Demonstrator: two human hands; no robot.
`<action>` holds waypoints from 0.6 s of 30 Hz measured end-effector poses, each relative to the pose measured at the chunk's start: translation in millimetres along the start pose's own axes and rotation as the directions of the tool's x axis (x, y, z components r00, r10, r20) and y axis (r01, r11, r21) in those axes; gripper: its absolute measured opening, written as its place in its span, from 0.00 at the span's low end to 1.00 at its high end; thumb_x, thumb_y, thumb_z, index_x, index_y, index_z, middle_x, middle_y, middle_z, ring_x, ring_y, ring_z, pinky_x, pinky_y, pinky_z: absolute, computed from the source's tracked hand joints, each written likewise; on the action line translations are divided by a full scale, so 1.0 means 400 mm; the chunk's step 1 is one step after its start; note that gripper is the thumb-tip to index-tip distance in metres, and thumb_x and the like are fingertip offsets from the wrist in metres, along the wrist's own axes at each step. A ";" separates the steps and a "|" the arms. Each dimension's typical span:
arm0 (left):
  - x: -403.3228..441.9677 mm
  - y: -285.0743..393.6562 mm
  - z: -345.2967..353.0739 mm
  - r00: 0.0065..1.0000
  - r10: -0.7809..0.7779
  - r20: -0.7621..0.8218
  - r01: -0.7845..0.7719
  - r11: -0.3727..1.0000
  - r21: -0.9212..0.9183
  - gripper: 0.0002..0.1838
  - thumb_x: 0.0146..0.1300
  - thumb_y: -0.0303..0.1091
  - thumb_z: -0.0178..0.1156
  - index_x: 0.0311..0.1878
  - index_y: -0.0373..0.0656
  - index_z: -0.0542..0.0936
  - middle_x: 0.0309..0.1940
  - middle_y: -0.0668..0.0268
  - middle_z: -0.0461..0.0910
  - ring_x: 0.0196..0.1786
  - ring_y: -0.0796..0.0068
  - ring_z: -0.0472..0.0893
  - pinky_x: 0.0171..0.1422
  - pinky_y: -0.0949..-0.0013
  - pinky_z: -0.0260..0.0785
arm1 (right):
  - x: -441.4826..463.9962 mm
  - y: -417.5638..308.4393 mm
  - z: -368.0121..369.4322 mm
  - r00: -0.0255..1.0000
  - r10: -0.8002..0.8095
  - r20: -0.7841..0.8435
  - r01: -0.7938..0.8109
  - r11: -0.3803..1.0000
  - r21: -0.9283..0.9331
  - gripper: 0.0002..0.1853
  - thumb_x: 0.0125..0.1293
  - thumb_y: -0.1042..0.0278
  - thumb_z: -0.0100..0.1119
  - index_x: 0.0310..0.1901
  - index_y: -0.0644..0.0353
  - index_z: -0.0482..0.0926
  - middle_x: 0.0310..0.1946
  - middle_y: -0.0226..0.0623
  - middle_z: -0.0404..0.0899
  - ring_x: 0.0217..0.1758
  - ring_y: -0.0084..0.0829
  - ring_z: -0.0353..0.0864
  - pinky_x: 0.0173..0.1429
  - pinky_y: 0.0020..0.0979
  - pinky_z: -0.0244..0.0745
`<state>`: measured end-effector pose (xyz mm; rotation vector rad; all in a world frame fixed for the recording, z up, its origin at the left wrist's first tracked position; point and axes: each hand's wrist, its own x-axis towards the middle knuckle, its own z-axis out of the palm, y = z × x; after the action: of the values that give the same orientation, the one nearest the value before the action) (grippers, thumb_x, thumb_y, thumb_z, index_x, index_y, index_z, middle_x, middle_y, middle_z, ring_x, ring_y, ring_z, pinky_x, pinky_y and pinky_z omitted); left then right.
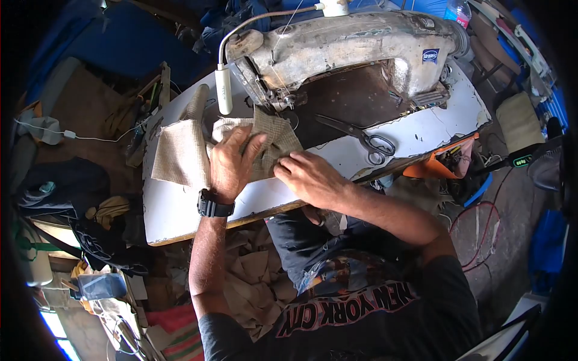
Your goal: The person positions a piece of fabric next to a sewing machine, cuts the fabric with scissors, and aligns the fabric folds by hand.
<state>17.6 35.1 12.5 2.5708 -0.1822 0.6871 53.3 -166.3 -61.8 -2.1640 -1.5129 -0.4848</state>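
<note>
Beige checked fabric (268, 153) lies bunched on the white tabletop, in front of the sewing machine (343, 51). My left hand (230, 161), with a black watch (215, 204) at its wrist, rests on this fabric with fingers stretched out and thumb apart. Curled fingers of my right hand (308, 176) pinch the fabric's right edge. A flat piece of the same cloth (180, 155) extends left of my left hand. The fabric's back edge reaches close to the needle area (289, 99); whether it lies under the presser foot I cannot tell.
Black scissors (359, 135) lie on the table right of the fabric. A white tube lamp (223, 90) hangs beside the machine head. An orange pouch (442, 161) hangs at the table's right edge. Cloth scraps (256, 271) are heaped below the table (174, 219).
</note>
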 end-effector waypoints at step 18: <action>0.029 0.036 -0.004 0.895 0.311 0.321 -0.277 0.949 -0.149 0.23 0.73 0.48 0.65 0.55 0.36 0.88 0.57 0.55 0.87 0.56 0.51 0.87 0.65 0.52 0.78 | -0.099 -0.055 -0.025 0.999 -0.027 0.037 0.029 0.999 -0.034 0.21 0.66 0.62 0.62 0.59 0.61 0.82 0.58 0.36 0.78 0.67 0.37 0.72 0.74 0.43 0.68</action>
<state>23.3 23.0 25.4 2.5701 -0.7149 0.3136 18.9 -196.4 -70.6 -2.1914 -1.5671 -0.4864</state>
